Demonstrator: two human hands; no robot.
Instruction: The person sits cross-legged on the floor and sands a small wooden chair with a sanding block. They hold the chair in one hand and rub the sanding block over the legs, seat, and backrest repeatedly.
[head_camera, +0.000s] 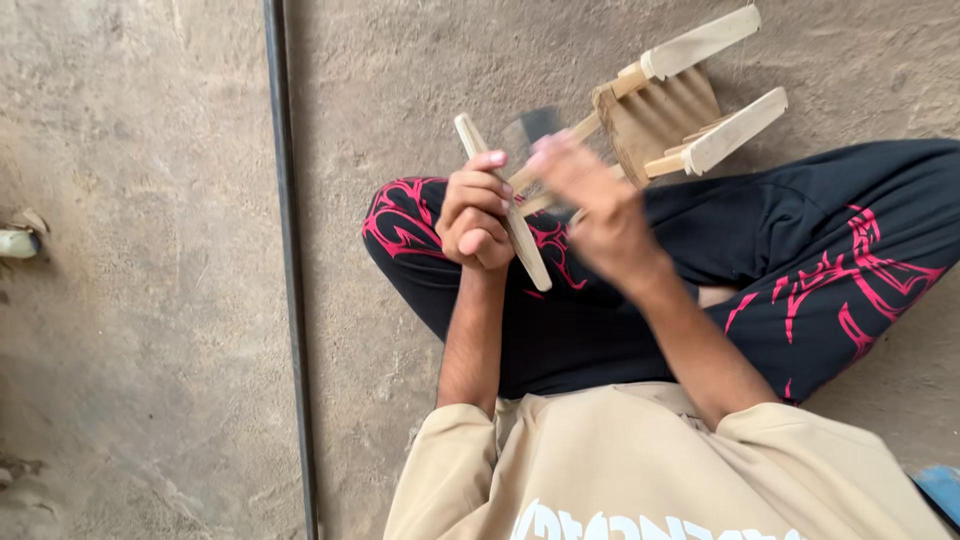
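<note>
Head view looks down on a rough grey concrete floor crossed by a thin dark pipe; the person sits cross-legged on it in black trousers with red patterns. Left hand is clenched around a flat wooden slat joined to a small wooden frame held over the knees. Right hand is blurred, close against the frame's rods; whether its fingers grip anything is unclear. A blue object is cut off at the lower right edge.
</note>
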